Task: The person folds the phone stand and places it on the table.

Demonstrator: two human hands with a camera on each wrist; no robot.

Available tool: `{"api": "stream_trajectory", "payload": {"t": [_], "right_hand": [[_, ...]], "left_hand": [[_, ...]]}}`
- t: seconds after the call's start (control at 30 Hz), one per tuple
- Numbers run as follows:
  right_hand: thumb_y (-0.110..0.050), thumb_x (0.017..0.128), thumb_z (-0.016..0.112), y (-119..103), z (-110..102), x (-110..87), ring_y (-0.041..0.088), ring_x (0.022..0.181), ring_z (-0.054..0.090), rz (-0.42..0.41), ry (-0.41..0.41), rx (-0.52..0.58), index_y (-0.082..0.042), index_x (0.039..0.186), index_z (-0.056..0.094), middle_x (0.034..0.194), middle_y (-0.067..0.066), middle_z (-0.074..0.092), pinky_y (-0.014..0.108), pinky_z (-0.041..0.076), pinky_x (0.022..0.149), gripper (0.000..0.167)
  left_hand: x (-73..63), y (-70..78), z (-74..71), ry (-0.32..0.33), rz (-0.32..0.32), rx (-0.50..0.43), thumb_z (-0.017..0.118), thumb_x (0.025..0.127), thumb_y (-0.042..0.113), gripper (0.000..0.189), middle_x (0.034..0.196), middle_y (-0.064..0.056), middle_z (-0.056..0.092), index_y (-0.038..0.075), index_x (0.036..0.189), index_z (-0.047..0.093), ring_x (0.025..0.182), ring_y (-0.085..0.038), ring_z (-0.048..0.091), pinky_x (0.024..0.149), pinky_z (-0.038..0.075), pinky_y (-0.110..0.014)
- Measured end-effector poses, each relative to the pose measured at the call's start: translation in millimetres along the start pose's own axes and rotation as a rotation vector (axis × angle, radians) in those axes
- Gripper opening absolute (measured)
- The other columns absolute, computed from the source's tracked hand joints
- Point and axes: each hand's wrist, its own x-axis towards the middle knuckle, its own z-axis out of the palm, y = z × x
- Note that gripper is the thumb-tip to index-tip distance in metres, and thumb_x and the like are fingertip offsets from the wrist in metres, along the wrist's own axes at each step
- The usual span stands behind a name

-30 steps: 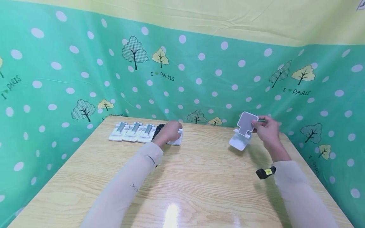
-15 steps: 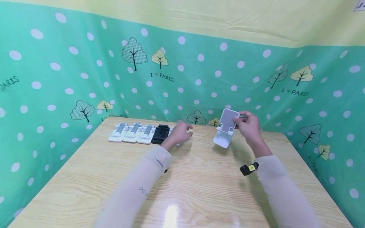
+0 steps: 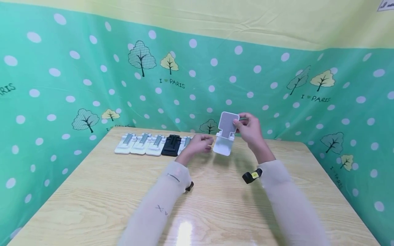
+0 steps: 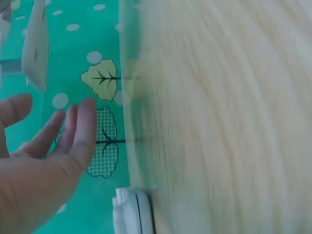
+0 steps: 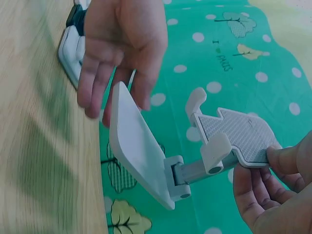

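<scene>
My right hand (image 3: pixel 250 130) pinches the grey-padded upper plate of a white phone stand (image 3: pixel 224 145) and holds it above the table. In the right wrist view the phone stand (image 5: pixel 139 146) is unfolded, its base hinged to a metal arm and two small hooks at the plate's lower edge. My left hand (image 3: pixel 198 144), holding nothing, has its fingers loosely extended toward the stand's base. The left wrist view shows the left hand's fingers (image 4: pixel 80 131) spread apart, with an edge of the stand (image 4: pixel 36 48) beyond them.
Folded phone stands lie in a row at the back left: several white ones (image 3: pixel 123 145) and a black one (image 3: pixel 171 146). The white stand (image 3: pixel 184 143) at the row's right end is partly hidden by my left hand. A green patterned curtain (image 3: pixel 197 85) rises behind the wooden table (image 3: pixel 107 191).
My left hand has let go of the row's rightmost stand and moved right. My right hand has carried the unfolded phone stand left, close to the left hand.
</scene>
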Motion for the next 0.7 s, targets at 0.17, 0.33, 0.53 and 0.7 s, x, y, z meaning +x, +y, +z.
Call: {"api": "stream_trajectory", "payload": {"t": [0.17, 0.33, 0.53, 0.7], "right_hand": [[-0.011, 0.103, 0.062, -5, 12, 3.6, 0.032, 0.093, 0.069, -0.029, -0.052, 0.023, -0.002, 0.129, 0.058, 0.114, 0.021, 0.068, 0.041, 0.061, 0.085, 0.028], [-0.010, 0.102, 0.063, -8, 18, 5.9, 0.031, 0.090, 0.068, -0.060, -0.062, 0.029, -0.001, 0.127, 0.060, 0.111, 0.021, 0.068, 0.050, 0.059, 0.089, 0.027], [-0.007, 0.101, 0.064, -9, 21, 7.2, 0.031, 0.090, 0.069, -0.100, -0.118, 0.012, 0.002, 0.125, 0.061, 0.108, 0.023, 0.068, 0.046, 0.062, 0.083, 0.026], [-0.006, 0.099, 0.068, -10, 17, 8.8, 0.033, 0.091, 0.069, -0.122, -0.165, -0.071, 0.001, 0.124, 0.062, 0.107, 0.022, 0.068, 0.040, 0.063, 0.079, 0.027]], "left_hand": [[-4.5, 4.7, 4.2, 0.007, -0.061, -0.221, 0.060, 0.102, 0.013, 0.037, 0.129, -0.021, 0.064, -0.004, 0.135, 0.059, 0.106, -0.032, 0.070, 0.088, 0.060, -0.038], [-8.0, 7.9, 3.2, 0.042, -0.060, -0.292, 0.058, 0.103, 0.011, 0.035, 0.129, -0.021, 0.063, -0.005, 0.135, 0.058, 0.101, -0.029, 0.068, 0.079, 0.058, -0.031], [-10.4, 3.3, 1.5, 0.084, -0.079, -0.298, 0.062, 0.099, 0.003, 0.036, 0.129, -0.023, 0.063, -0.006, 0.133, 0.058, 0.104, -0.031, 0.068, 0.076, 0.058, -0.029], [-12.8, -0.2, 1.5, 0.095, -0.083, -0.309, 0.064, 0.096, -0.001, 0.031, 0.125, -0.027, 0.064, -0.009, 0.126, 0.060, 0.106, -0.035, 0.069, 0.083, 0.061, -0.035]]}}
